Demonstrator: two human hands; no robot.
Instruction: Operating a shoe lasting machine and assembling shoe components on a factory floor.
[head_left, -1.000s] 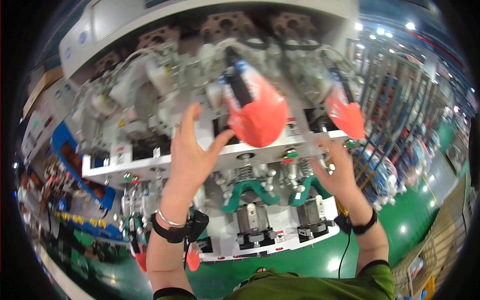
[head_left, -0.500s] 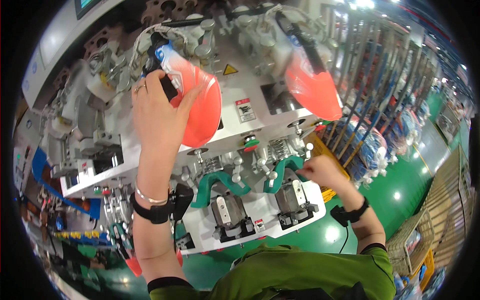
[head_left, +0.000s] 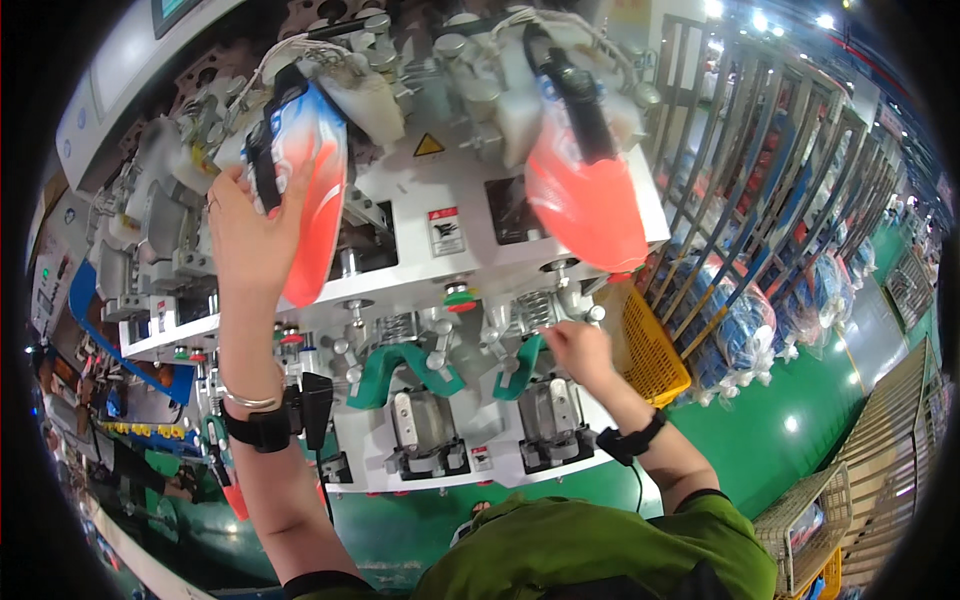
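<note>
Left hand [head_left: 250, 235] fingers wrapped around the left shoe upper [head_left: 310, 190], red-orange with a blue and white heel part, mounted toe-down on the white machine [head_left: 400, 260]; thumb side pressed to its edge. Right hand [head_left: 580, 352] fingers curled and pressed together on the green lever [head_left: 520, 365] at the right station, just under a coil spring [head_left: 535, 310]. Versus half a second ago: left hand sits lower on the shoe, no longer covering its top; right hand has moved in from the machine's right edge onto the lever; view has tilted, so both shoes read larger. Second shoe upper [head_left: 585, 195], same red-orange, hangs untouched at the right station. Signs: yellow triangular warning sticker [head_left: 429, 146] between the shoes, white rectangular label with red band [head_left: 445, 230] below it, small white-red labels [head_left: 481, 458] on the lower clamp blocks. Yellow mesh basket [head_left: 650, 350] just right of the machine, bagged blue goods [head_left: 745, 335] beyond it on green floor [head_left: 800, 420].
</note>
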